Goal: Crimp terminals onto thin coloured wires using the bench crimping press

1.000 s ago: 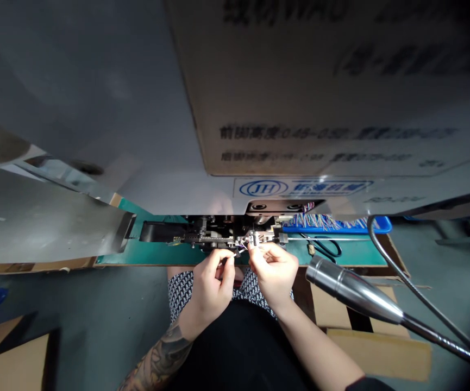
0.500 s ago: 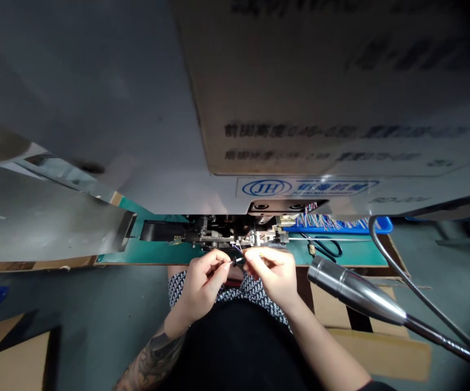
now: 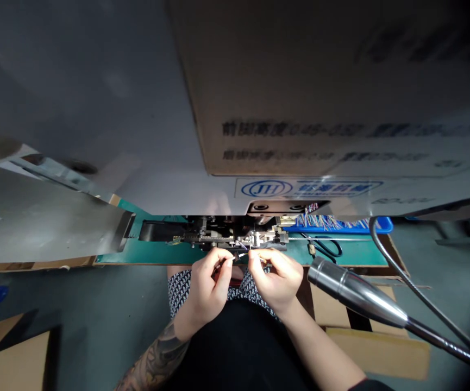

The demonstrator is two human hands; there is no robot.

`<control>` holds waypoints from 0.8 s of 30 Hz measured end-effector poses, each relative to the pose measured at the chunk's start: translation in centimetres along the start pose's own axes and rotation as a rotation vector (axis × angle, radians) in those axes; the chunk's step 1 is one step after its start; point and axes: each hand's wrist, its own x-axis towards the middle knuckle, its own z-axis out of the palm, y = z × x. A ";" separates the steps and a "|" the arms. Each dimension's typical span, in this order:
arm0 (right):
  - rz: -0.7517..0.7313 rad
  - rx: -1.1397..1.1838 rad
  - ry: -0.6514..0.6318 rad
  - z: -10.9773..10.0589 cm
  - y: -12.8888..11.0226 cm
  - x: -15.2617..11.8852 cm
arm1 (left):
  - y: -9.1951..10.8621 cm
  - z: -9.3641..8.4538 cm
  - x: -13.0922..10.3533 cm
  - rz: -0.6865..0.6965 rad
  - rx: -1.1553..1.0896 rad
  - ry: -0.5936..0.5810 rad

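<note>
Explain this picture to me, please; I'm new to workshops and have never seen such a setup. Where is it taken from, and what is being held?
You are looking through a camera worn on a person's head, facing forward and down. The large pale shape filling the top is a machine with printed labels. Under it runs a green tabletop. On the right side lie a blue tray of many coloured wires and a looped black cable. The shiny metal piece nearer the camera looks like a bendable lamp.

The bare left hand and right hand meet near the table's front edge, fingertips pinching what look like thin wires, too small to make out clearly.
</note>
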 end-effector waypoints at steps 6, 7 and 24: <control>0.522 0.244 -0.025 0.5 -1.1 0.6 | 0.1 1.0 -0.2 0.077 0.127 0.094; 0.565 0.279 -0.026 0.6 -1.2 0.7 | 0.1 1.0 -0.2 0.081 0.131 0.099; 0.590 0.298 -0.160 -0.1 -1.4 1.2 | -1.7 -0.3 -0.4 0.313 0.238 0.016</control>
